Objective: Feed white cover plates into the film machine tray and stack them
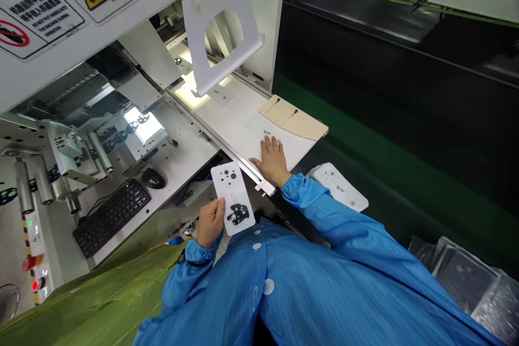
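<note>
Pinched by its lower left edge, a white phone-back-shaped panel (233,192) is in my left hand (210,223), in front of my body. Round holes show near its top, and a black irregular patch lies toward its bottom. My right hand (274,162) rests with fingers spread on the white feed table (249,116) of the machine. Small dark marks (266,132) show just beyond its fingertips, on what looks like a thin pale sheet, its outline hard to make out. Farther in, another pale panel (221,94) lies beside the lit area.
A beige plate (292,119) is fixed at the table's right end. Stacked panels (340,186) lie right of my right forearm. A white guard (227,38) hangs over the table. Keyboard (111,216) and mouse (153,178) sit left; plastic-wrapped sheets (466,275) lie lower right.
</note>
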{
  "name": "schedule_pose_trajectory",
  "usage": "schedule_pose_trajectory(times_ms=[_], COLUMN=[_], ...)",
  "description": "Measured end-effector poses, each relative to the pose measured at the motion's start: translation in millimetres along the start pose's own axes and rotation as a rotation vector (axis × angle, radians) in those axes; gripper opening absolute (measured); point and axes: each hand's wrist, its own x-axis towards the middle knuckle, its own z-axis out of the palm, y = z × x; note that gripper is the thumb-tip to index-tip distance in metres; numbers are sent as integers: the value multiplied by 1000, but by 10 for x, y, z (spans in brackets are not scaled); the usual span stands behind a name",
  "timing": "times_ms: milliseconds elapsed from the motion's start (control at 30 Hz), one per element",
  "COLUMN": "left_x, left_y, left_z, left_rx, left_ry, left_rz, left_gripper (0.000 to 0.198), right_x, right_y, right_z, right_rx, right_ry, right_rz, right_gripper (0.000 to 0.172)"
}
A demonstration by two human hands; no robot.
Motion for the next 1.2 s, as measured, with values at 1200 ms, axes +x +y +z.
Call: schedule_pose_trajectory(times_ms=[1200], left_x=[178], left_y=[566], left_z=[127], left_rx=[-47], left_ry=[45], left_rz=[177], left_gripper=[47], right_x=[-938], right_y=[-105], right_z=[-968], right_rx=[697], right_ry=[286], right_rz=[-528], right_gripper=[15])
